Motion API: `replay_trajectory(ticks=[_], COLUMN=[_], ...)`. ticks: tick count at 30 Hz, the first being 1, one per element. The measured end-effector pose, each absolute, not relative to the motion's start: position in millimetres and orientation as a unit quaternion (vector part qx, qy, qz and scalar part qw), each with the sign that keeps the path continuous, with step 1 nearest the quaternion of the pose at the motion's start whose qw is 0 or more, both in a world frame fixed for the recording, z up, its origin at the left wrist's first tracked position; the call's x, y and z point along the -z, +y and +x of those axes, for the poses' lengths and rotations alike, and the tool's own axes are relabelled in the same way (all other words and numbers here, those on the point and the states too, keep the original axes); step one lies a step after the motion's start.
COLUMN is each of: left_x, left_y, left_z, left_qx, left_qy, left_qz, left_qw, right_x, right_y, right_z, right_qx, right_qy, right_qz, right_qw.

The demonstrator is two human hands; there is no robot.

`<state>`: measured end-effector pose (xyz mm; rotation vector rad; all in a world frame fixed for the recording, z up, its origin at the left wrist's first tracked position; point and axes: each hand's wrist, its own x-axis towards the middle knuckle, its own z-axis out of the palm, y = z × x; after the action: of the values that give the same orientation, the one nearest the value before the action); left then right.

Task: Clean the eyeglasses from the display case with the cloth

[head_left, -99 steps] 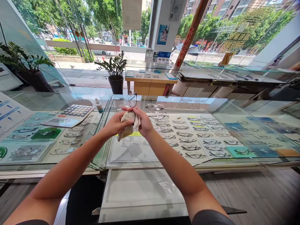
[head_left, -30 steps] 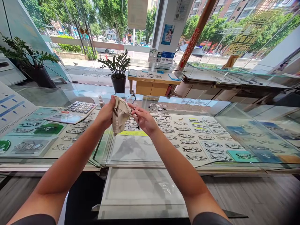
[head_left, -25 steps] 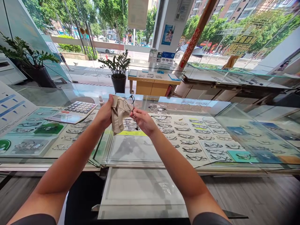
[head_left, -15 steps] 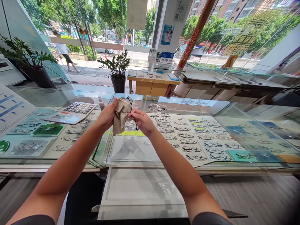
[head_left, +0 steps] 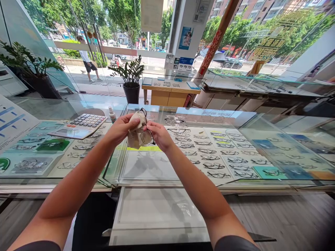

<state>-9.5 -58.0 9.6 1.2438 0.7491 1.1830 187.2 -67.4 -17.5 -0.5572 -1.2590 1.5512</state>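
A pair of dark-rimmed eyeglasses (head_left: 146, 137) is held up above the glass counter, turned on its side. My right hand (head_left: 158, 135) is closed on the frame, pinching it near the middle with thumb and fingers. In my left hand (head_left: 121, 127) is a beige cleaning cloth (head_left: 134, 138), folded around the upper lens, with the thumb pressed on it. That lens is mostly hidden by the cloth; the lower lens shows clear below. Part of the cloth hangs beside the lower lens.
The glass display counter (head_left: 149, 183) holds rows of eyeglasses (head_left: 211, 158). On its top at left are a calculator (head_left: 85, 123), a small spray bottle (head_left: 112, 114) and a printed sheet (head_left: 14, 122). Potted plants (head_left: 131, 91) stand beyond, and a person (head_left: 87, 61) walks outside the window.
My left hand has shifted its grip, its thumb now lying over the cloth at the upper lens. The right hand stays nearly still. The passer-by outside has moved right.
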Motion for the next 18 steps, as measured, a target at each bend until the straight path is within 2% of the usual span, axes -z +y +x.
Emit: replay_trajectory(ticks=[18], left_x=[-7.5], left_y=[-58.9], left_z=[-14.5], left_qx=[-0.479], left_qy=[0.32], left_qz=[0.586], left_qw=[0.57], right_x=[15.5], right_y=[-69.1], right_z=[189.2], right_qx=[-0.647], right_qy=[-0.531], right_qz=[-0.228], right_qw=[0.498])
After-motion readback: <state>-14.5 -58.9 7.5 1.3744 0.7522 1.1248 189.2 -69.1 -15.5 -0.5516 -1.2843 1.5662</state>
